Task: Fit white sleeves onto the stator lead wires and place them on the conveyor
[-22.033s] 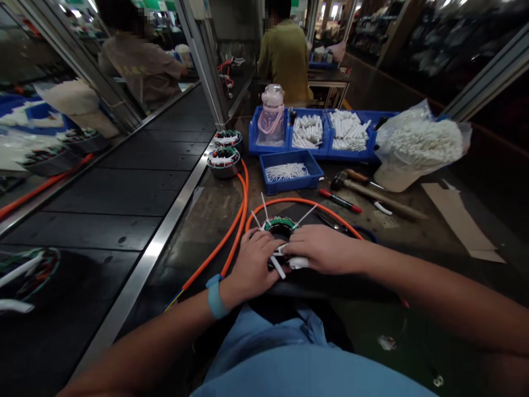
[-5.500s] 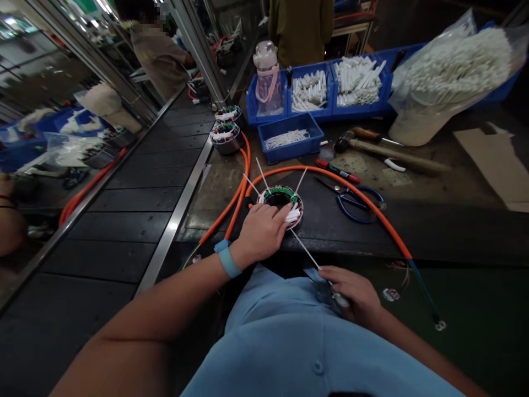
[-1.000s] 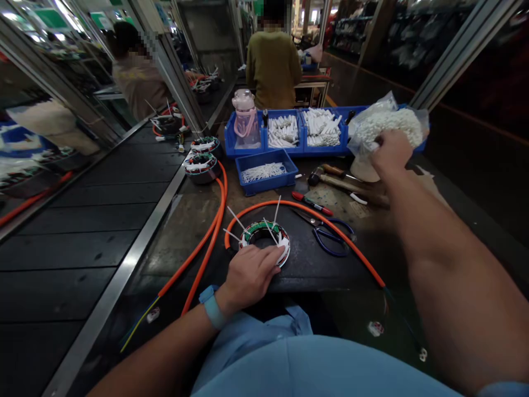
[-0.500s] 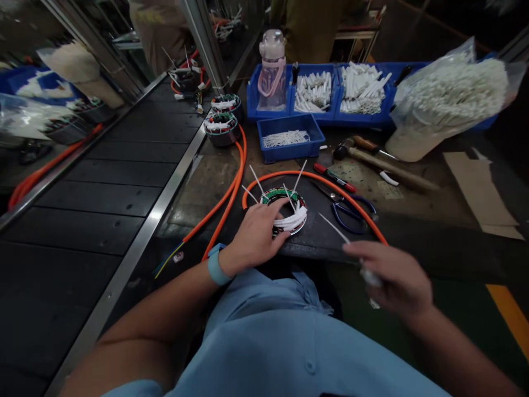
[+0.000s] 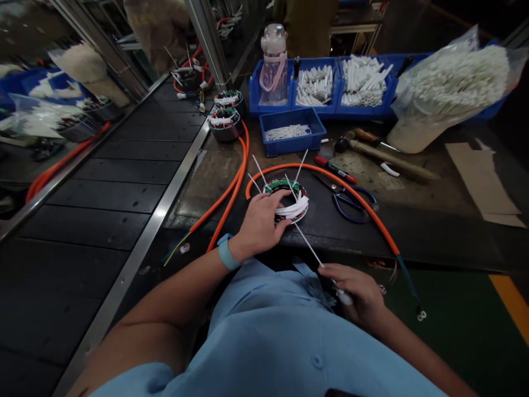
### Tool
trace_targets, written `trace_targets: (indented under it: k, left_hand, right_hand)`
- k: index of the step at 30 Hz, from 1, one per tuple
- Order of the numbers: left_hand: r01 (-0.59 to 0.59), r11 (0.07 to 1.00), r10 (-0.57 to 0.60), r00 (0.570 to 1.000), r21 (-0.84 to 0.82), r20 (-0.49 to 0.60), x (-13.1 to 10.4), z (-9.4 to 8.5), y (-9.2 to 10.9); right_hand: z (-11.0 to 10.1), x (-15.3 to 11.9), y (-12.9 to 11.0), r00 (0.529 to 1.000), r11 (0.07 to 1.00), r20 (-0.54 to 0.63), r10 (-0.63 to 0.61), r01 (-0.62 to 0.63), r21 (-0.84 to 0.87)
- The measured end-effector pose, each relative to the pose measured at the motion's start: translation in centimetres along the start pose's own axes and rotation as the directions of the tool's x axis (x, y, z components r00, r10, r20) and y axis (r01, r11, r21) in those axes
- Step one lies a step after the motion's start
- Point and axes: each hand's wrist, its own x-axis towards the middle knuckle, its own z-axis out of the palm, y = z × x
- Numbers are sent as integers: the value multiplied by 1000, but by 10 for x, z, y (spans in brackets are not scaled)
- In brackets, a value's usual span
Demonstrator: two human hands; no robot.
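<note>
The green-and-white, wire-wound ring lies on the dark counter, gripped by your left hand; your right hand pinches a thin white plastic tie slanting to its near edge. Behind arcs an orange-sheathed cable.

Head-worn view, seemingly angled downward.

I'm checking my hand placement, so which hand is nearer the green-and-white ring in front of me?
Your left hand, touching the ring at its left side. Your right hand is apart from it, to the right and nearer your body, pinching a thin white strip.
</note>
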Motion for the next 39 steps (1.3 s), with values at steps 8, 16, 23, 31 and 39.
trace_targets:
  k: [8,16,23,31,39]
  left_hand:
    - [-11,996,4,998,92,68,-2,0,5]
    - [-79,995,70,988,-61,-137,-7,10,-2]
    - [-178,984,173,969,-9,-174,-9,13,-6]
    - [-197,980,191,966,-15,-176,-7,12,-7]
    - [-240,969,245,964,56,-107,-5,6,-10]
  right_hand:
    - [16,36,16,996,993,60,-72,77,-84]
    - [35,99,31,933,922,-125,339,-302,244]
    - [34,91,24,897,822,-48,440,-381,424]
    - [41,112,25,829,849,-188,527,-506,153]
    - [23,127,17,999,770,27,43,-16,-638]
